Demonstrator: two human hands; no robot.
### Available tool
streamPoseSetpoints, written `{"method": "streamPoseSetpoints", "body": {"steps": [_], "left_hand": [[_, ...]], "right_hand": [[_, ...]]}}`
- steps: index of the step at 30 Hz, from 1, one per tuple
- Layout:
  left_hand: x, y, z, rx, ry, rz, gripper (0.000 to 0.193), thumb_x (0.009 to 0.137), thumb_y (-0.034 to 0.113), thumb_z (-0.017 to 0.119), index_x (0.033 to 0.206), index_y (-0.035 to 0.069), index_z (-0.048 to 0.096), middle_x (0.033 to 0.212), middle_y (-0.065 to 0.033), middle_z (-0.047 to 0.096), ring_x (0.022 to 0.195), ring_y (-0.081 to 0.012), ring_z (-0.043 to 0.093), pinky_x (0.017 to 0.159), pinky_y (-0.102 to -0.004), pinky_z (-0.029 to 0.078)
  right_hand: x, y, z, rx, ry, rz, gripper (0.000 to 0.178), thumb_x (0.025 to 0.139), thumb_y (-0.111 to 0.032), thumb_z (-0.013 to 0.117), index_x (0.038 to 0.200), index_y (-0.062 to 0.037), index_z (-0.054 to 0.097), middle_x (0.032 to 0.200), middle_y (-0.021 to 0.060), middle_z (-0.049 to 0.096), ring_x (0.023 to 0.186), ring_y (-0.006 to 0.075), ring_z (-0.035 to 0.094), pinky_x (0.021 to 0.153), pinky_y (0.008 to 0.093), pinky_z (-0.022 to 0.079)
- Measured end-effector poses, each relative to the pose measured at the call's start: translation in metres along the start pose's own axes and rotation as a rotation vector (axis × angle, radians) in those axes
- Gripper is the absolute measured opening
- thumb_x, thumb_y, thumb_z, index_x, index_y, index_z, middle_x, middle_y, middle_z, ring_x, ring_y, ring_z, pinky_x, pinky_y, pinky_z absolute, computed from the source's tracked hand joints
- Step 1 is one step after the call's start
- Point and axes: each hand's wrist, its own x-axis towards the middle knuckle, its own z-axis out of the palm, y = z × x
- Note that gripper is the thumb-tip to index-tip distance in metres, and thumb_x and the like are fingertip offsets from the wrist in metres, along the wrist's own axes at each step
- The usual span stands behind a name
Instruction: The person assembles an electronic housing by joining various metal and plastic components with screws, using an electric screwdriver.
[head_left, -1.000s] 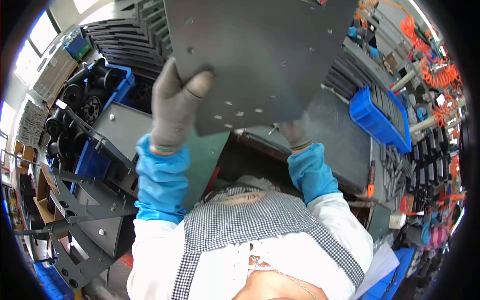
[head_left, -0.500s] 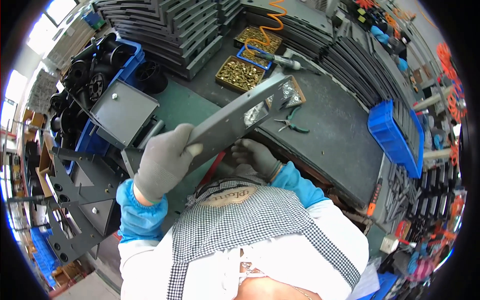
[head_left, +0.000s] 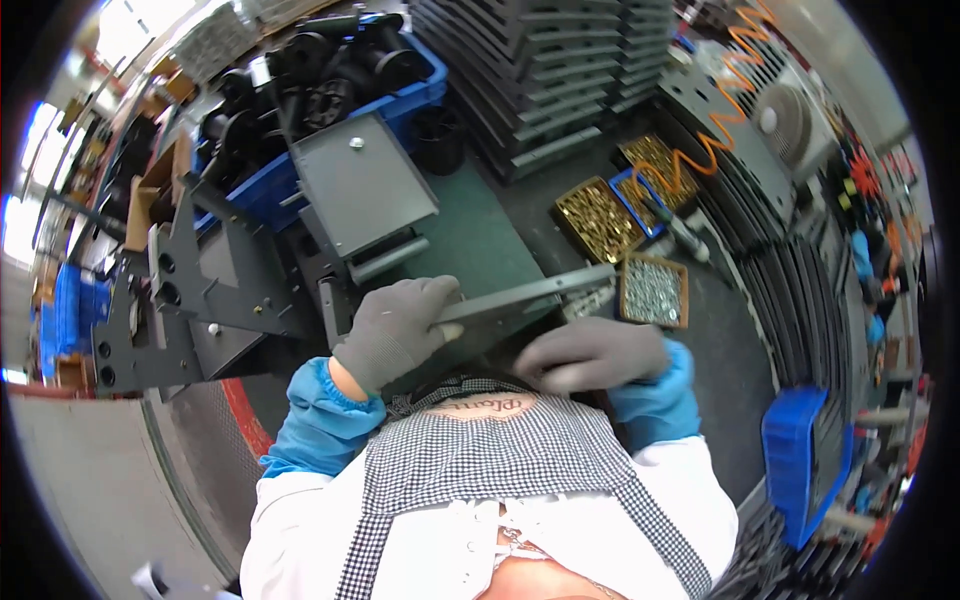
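Observation:
My left hand (head_left: 395,330), in a grey knit glove, is closed around the near left end of a dark grey flat metal bar (head_left: 525,295). The bar is seen nearly edge-on and slants up to the right above the bench edge. My right hand (head_left: 600,355), also gloved, is just below the bar's right part, in front of my apron. Its fingers point left and are blurred; whether they touch or hold anything cannot be made out. Beyond the bar's far end stands a box of silvery fasteners (head_left: 653,291).
A metal frame assembly (head_left: 365,185) stands at the left, beside a blue crate (head_left: 425,75) of black spools. Stacked grey brackets (head_left: 560,90) rise at the back. Right of them are a tray of brass-coloured fasteners (head_left: 600,220), a power screwdriver (head_left: 688,240) and a blue bin (head_left: 790,460).
My view has turned left, so the bench things sit farther right. The bar has tipped from showing its broad face to nearly edge-on. My right hand has come out from beneath it.

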Motion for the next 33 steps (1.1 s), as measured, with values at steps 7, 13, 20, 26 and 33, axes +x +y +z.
{"method": "streamPoseSetpoints", "body": {"steps": [7,13,20,26,33], "left_hand": [[-0.014,-0.016,-0.012,-0.079,0.252,0.057,0.051,0.076,0.021,0.084,0.120,0.004,0.066,0.109,-0.0167,0.070,0.101,-0.0350,0.069,0.087,-0.0400,0.057],[-0.025,-0.035,-0.023,-0.464,0.360,-0.057,0.033,0.083,0.010,0.078,0.114,0.001,0.069,0.103,-0.0153,0.072,0.095,-0.0292,0.072,0.083,-0.0356,0.057],[-0.023,-0.049,-0.027,-0.677,0.316,-0.014,0.034,0.088,0.012,0.076,0.120,0.002,0.067,0.106,-0.0144,0.072,0.098,-0.0275,0.071,0.087,-0.0352,0.055],[-0.022,-0.055,-0.022,-0.686,0.313,0.013,0.034,0.089,0.015,0.074,0.120,0.002,0.067,0.105,-0.0143,0.073,0.096,-0.0280,0.071,0.086,-0.0355,0.056],[-0.030,-0.050,-0.029,-0.738,0.300,-0.018,0.032,0.089,0.013,0.074,0.117,0.001,0.067,0.103,-0.0142,0.073,0.095,-0.0254,0.072,0.086,-0.0336,0.056]], "right_hand": [[0.101,-0.044,-0.149,-0.699,0.503,-0.175,0.035,0.090,-0.013,0.071,0.122,0.0012,0.065,0.108,0.0162,0.069,0.096,0.0257,0.067,0.087,0.0352,0.054],[0.276,0.015,-0.248,-0.832,0.624,0.021,0.056,0.088,-0.015,0.073,0.140,-0.0038,0.055,0.131,0.0174,0.062,0.111,0.0309,0.064,0.096,0.0384,0.052],[0.355,0.098,-0.343,-1.076,0.613,0.106,0.051,0.080,0.000,0.059,0.130,-0.0098,0.064,0.133,0.0191,0.061,0.126,0.0391,0.057,0.108,0.0453,0.047],[0.364,0.071,-0.348,-1.161,0.743,-0.017,0.027,0.087,-0.008,0.058,0.110,-0.0131,0.071,0.116,0.0134,0.068,0.114,0.0362,0.063,0.097,0.0461,0.051],[0.270,-0.035,-0.316,-1.107,0.874,-0.373,0.035,0.080,-0.007,0.058,0.112,-0.0064,0.070,0.114,0.0178,0.068,0.105,0.0371,0.066,0.096,0.0421,0.052]]}}
